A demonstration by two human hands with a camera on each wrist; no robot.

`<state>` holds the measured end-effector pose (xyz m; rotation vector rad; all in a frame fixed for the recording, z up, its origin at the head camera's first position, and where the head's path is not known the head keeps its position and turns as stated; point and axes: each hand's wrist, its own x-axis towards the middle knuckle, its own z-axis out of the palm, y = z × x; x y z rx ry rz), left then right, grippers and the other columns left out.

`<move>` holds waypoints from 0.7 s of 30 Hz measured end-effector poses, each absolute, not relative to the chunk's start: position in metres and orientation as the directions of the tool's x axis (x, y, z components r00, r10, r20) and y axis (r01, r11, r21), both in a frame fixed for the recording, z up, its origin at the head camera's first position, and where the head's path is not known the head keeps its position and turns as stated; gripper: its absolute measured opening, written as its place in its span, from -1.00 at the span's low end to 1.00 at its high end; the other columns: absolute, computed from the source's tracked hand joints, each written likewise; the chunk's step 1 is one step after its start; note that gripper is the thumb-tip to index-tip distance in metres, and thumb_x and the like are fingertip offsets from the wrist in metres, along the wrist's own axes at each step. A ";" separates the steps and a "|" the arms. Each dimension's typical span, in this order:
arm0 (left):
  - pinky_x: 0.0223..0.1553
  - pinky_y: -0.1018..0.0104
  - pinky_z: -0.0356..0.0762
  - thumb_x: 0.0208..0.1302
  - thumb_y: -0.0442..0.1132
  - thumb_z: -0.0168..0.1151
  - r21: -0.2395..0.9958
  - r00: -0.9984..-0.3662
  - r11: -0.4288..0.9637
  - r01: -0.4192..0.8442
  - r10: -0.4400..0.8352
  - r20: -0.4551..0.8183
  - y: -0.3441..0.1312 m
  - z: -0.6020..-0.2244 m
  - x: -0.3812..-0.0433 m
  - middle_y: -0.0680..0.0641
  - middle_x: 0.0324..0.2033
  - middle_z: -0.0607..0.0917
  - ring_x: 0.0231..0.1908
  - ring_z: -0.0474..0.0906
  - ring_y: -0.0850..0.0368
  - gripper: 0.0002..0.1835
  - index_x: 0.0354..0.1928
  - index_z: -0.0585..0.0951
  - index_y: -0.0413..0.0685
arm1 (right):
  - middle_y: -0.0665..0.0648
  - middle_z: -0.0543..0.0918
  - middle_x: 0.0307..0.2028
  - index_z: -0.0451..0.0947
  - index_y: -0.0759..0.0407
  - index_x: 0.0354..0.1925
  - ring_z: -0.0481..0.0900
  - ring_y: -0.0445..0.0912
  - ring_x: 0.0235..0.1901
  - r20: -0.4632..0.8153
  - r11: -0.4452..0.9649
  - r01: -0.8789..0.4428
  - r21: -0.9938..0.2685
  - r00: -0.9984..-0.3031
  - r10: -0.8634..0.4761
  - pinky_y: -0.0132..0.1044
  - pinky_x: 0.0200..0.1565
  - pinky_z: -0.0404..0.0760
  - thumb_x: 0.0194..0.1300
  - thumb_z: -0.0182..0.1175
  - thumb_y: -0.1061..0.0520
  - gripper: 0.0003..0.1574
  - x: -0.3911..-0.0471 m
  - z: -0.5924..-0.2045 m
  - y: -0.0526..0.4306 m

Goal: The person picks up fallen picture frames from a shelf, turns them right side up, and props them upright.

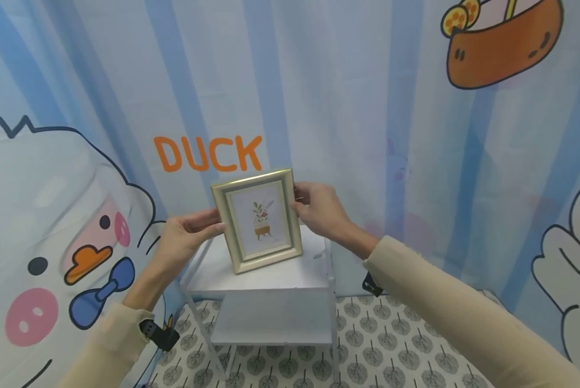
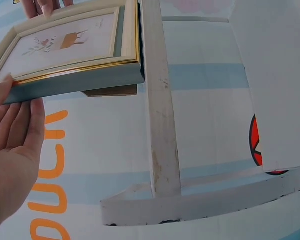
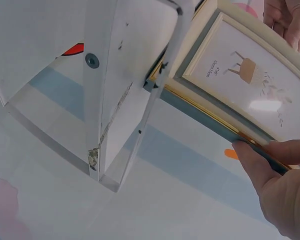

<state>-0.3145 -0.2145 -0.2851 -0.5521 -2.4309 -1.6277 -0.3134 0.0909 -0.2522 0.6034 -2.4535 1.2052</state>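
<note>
A gold-edged picture frame (image 1: 261, 221) stands upright with a slight tilt over the white shelf's top (image 1: 314, 272). It holds a print of a potted plant. My left hand (image 1: 185, 234) grips its left side, thumb at the edge and fingers behind, as the left wrist view also shows. On the other side, my right hand (image 1: 319, 210) pinches the right edge near the upper corner. From the left wrist, a brown piece (image 2: 110, 91) sticks out behind the frame near its bottom, and the frame's lower edge is right at the shelf top.
Below the top, the shelf has a lower board (image 1: 275, 318) on thin white legs with chipped paint. Behind it hangs a blue-striped curtain (image 1: 338, 108) with a printed duck and the word DUCK. The floor (image 1: 387, 339) has a tree pattern.
</note>
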 end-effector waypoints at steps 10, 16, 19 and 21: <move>0.53 -0.10 0.41 0.38 -0.05 0.46 0.870 -0.924 0.322 0.372 0.216 0.315 -0.204 -0.285 -0.307 -0.21 0.30 0.67 0.30 0.64 0.17 -0.38 0.38 0.58 -0.19 | 0.37 0.71 0.21 0.55 0.38 0.30 0.73 0.18 0.22 0.468 0.567 -0.494 -0.659 -0.860 -0.206 -0.11 0.19 0.76 0.52 0.15 0.32 -0.55 -0.323 -0.249 0.089; 0.50 -0.03 0.46 0.36 -0.07 0.48 0.888 -0.934 0.307 0.343 0.209 0.288 -0.197 -0.287 -0.304 -0.21 0.28 0.69 0.44 0.51 -0.03 -0.38 0.36 0.59 -0.20 | 0.39 0.68 0.25 0.53 0.40 0.30 0.69 0.19 0.27 0.443 0.544 -0.474 -0.693 -0.875 -0.197 -0.12 0.22 0.73 0.52 0.12 0.35 -0.56 -0.329 -0.248 0.086; 0.47 -0.02 0.50 0.35 -0.04 0.48 0.880 -0.931 0.318 0.354 0.215 0.297 -0.194 -0.287 -0.301 -0.17 0.24 0.72 0.38 0.58 0.05 -0.39 0.35 0.62 -0.16 | 0.39 0.68 0.25 0.52 0.41 0.30 0.70 0.19 0.26 0.433 0.542 -0.468 -0.698 -0.879 -0.201 -0.12 0.23 0.73 0.53 0.09 0.36 -0.56 -0.331 -0.248 0.084; 0.43 0.05 0.55 0.34 -0.04 0.49 0.870 -0.922 0.320 0.375 0.223 0.315 -0.191 -0.286 -0.299 -0.13 0.20 0.76 0.30 0.64 0.16 -0.42 0.32 0.65 -0.13 | 0.40 0.68 0.25 0.51 0.41 0.31 0.69 0.20 0.26 0.429 0.543 -0.467 -0.698 -0.880 -0.205 -0.11 0.23 0.73 0.53 0.07 0.37 -0.55 -0.332 -0.247 0.084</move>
